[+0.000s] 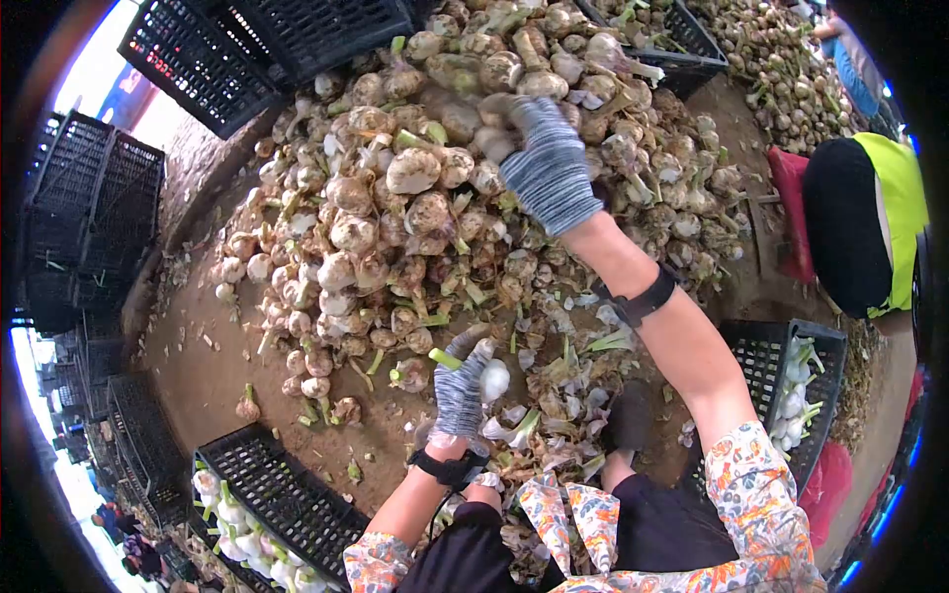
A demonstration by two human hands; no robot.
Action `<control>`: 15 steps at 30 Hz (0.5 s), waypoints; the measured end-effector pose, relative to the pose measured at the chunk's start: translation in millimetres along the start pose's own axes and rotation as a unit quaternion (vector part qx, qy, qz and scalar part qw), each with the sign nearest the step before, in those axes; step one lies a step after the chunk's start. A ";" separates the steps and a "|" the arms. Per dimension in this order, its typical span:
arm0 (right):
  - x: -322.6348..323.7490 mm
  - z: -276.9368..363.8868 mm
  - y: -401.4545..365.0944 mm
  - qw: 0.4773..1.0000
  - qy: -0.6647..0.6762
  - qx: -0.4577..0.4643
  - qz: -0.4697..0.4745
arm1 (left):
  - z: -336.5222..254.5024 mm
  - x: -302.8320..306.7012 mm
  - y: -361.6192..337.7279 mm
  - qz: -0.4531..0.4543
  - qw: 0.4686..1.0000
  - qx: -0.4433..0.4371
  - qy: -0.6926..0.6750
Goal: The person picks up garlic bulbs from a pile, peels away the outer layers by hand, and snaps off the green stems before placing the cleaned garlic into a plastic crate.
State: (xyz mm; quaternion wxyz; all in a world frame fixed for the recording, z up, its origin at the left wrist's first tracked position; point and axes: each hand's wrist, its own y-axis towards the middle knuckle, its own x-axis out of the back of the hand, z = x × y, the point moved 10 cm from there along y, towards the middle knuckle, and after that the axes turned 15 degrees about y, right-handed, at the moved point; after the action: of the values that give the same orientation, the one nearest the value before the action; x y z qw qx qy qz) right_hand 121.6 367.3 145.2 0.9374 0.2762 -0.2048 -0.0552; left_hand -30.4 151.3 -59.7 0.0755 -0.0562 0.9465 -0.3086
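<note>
My left hand (463,385), in a grey knitted glove, is closed round a clean white garlic bulb (494,380); its green stem sticks out on the left side of the fist. Farther up, my right hand (542,158), gloved the same way, reaches over the large heap of unpeeled garlic (415,173). Its fingertips are blurred against the bulbs, and whether they grip one is not clear. Loose papery skins (568,395) lie on the ground between the left hand and my right arm.
Black crates with white garlic stand at lower left (287,484) and at right (761,356). More black crates (94,208) are stacked at far left, others at the top. A person in black and yellow (855,227) is at the right.
</note>
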 end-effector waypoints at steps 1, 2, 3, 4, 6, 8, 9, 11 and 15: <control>-16.7 10.9 0.2 0.999 0.004 0.021 0.033 | -2.7 -0.4 -0.1 -0.004 1.000 -0.002 0.011; -33.6 26.9 -3.5 0.995 -0.007 0.066 0.072 | -7.0 -1.5 -0.5 -0.007 1.000 -0.009 0.024; -49.4 46.1 -6.8 0.988 -0.020 0.110 0.111 | -10.5 -1.8 -0.1 -0.008 0.999 -0.016 0.037; -61.5 47.3 -7.8 0.988 -0.018 0.110 0.110 | -9.7 -0.6 1.6 -0.010 0.999 -0.016 0.038; -95.7 52.5 -21.2 0.949 -0.200 0.177 0.167 | -11.7 -1.9 3.2 -0.004 0.999 -0.032 0.040; -91.0 44.0 -22.5 0.962 -0.141 0.141 0.187 | -20.9 -4.3 0.4 -0.005 0.998 -0.047 0.043; -86.9 39.1 -23.9 0.970 -0.079 0.105 0.206 | -27.1 -4.5 -1.7 -0.009 0.997 -0.061 0.048; -76.5 36.3 -37.5 0.972 -0.018 0.068 0.225 | -38.7 -5.1 -3.1 -0.005 0.994 -0.102 0.049; -18.4 52.5 -113.7 0.983 0.073 0.060 0.156 | -76.1 -27.7 -20.7 0.080 0.982 -0.158 -0.061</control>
State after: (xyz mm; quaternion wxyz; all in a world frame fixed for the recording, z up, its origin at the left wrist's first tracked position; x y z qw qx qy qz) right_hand 84.2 249.6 117.3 0.9286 0.3000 -0.1796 0.1243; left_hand -15.4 182.7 16.3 0.1473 -0.0105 0.9785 -0.1441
